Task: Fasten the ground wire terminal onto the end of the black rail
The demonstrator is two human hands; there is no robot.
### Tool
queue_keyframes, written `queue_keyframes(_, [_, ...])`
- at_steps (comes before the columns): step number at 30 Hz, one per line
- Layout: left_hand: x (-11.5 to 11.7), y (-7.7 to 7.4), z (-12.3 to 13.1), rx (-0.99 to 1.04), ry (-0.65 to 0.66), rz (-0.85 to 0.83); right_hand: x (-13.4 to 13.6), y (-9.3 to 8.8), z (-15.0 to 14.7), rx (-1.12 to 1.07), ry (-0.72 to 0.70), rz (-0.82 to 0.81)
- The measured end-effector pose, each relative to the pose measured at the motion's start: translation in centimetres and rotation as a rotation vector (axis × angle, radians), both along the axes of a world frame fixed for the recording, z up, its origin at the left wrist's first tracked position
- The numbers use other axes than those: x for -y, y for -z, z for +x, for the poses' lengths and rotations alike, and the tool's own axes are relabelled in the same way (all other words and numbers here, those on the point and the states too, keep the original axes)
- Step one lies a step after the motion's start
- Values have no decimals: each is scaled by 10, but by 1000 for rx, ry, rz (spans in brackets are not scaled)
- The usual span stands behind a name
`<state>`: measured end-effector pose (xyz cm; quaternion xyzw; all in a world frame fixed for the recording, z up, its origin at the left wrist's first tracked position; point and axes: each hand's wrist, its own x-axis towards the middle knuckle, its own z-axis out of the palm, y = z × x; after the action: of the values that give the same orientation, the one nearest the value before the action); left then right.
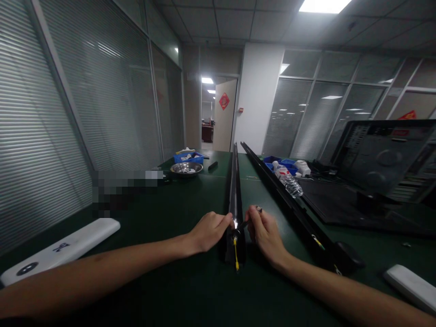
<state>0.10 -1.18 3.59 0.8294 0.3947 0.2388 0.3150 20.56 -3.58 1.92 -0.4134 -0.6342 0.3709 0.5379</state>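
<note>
the left hand [208, 230] rests on the dark green table [163, 218] and its fingertips are closed against the left side of the long black rail [234, 190], close to the near end of the rail. the right hand [264, 231] is just on the other side of this same rail, with the fingers curled around a small dark tool [245, 222]; the tip of the tool points to the rail, between the two hands. if the tip really touches the rail, i cannot tell. just below the two grips, a thin yellow wire [235, 254] comes out of the near end of the rail and lies on the table toward the person. from the grips the rail runs straight away, far over the table.

to the right of the right hand a second black rail [279, 190] lies at an angle, and beyond it a plastic bottle [288, 180] lies on its side. far beyond the left hand there is a metal bowl [186, 169] and behind it a blue tray [189, 157]. well to the left of the left hand lies a white flat piece [61, 250].
</note>
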Motion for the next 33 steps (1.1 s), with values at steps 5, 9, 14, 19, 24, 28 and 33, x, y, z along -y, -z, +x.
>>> queue_keyframes(5, [1, -3, 1, -30, 31, 25, -1, 0, 0, 39, -67, -40])
queue_keyframes(9, [-1, -4, 3, -81, 59, 111, -1, 2, 2, 43, -90, -48])
queue_keyframes(14, [-4, -2, 3, -100, 67, 99, 0, 4, 1, 24, -94, -63])
queue_keyframes(19, [-7, 1, 1, -86, 74, 58, 0, 5, 0, 17, -96, -62])
queue_keyframes(24, [-8, 3, 1, -80, 69, 61, 3, 2, 1, 42, -100, -53])
queue_keyframes(28, [-8, 3, 1, -81, 70, 63, 5, 2, 3, 45, -95, -57])
queue_keyframes(33, [-7, 1, 1, -77, 95, 113, 1, 4, 1, 64, -72, -45])
